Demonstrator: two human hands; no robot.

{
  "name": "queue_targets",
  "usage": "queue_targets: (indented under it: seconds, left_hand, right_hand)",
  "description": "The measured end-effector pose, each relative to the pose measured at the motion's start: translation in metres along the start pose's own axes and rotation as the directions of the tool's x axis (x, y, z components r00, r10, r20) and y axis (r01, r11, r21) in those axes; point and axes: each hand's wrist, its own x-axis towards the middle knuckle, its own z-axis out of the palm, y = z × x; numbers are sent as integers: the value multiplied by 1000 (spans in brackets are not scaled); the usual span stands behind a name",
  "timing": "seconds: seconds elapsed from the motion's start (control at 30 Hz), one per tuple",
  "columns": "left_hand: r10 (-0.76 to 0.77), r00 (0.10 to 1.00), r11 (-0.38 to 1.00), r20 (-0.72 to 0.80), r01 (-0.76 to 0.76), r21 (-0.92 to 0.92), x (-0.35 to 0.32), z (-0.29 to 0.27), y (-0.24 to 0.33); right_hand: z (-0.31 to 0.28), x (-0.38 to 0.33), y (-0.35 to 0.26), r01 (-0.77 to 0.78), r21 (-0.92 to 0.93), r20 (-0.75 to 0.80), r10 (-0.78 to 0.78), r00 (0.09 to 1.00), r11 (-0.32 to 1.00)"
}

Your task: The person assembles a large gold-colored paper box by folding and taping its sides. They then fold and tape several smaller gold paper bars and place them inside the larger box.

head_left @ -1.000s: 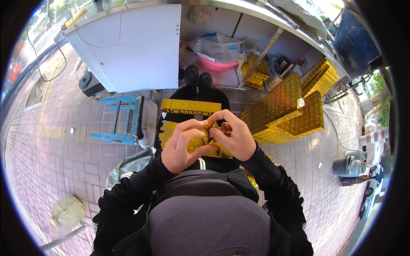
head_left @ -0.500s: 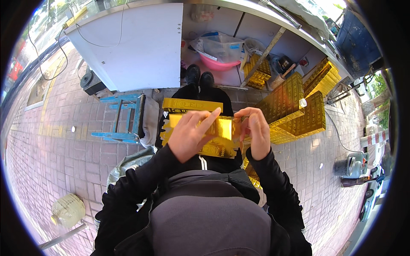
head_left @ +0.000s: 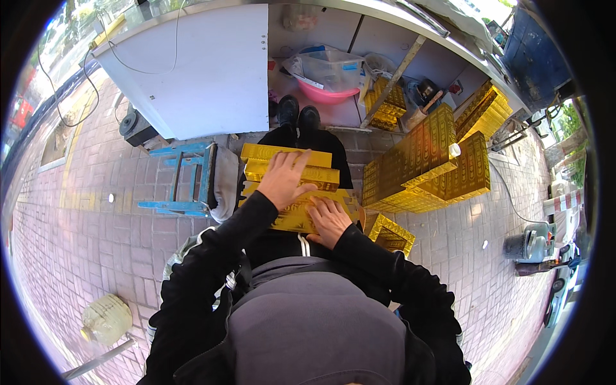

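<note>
Across my lap lie two long, narrow gold boxes, a far gold box (head_left: 256, 153) and a nearer gold box (head_left: 325, 179). Under and in front of them are flat gold cardboard blanks (head_left: 290, 222) with notched edges. My left hand (head_left: 282, 181) rests over the nearer box, its fingers stretched out across the top and the thumb apart. My right hand (head_left: 330, 222) lies spread on the top blank, to the right and nearer my body. Neither hand is closed round anything. My left hand hides part of both boxes.
Stacked gold boxes (head_left: 417, 154) stand to my right, with an open-ended gold box (head_left: 391, 234) lower down. A blue stool frame (head_left: 183, 176) is on my left. Under the counter (head_left: 192, 70) ahead sits a pink basin (head_left: 327, 96). A plastic jug (head_left: 108, 317) lies at lower left.
The gold box held up between both hands now lies on my lap behind the blanks. My right hand has moved left and down onto the blank; my left hand has flattened over the box.
</note>
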Motion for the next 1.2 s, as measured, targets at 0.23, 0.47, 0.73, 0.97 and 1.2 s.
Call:
queue_targets:
  seconds: [0.23, 0.47, 0.73, 0.97, 1.2]
  left_hand:
    - [-176, 983, 984, -56, 175, -33, -26, -45, -51]
    - [-210, 977, 973, -16, 208, -96, -33, -73, -61]
    - [-411, 874, 702, -258, 122, -702, -36, -112, -34]
    - [-175, 980, 108, 99, 119, -987, -27, -97, 43]
    - [-322, 941, 103, 101, 141, -985, -14, -116, 62]
  right_hand:
    - [15, 7, 7, 20, -69, 5, -19, 1000, 997]
    - [-3, 13, 8, 52, 35, 116, -56, 992, 998]
    - [-87, 1, 12, 21, 633, -1, -26, 1000, 774]
    - [-133, 2, -6, 75, 831, -107, 26, 994, 552]
    - [-126, 4, -15, 14, 846, -123, 168, 978, 533]
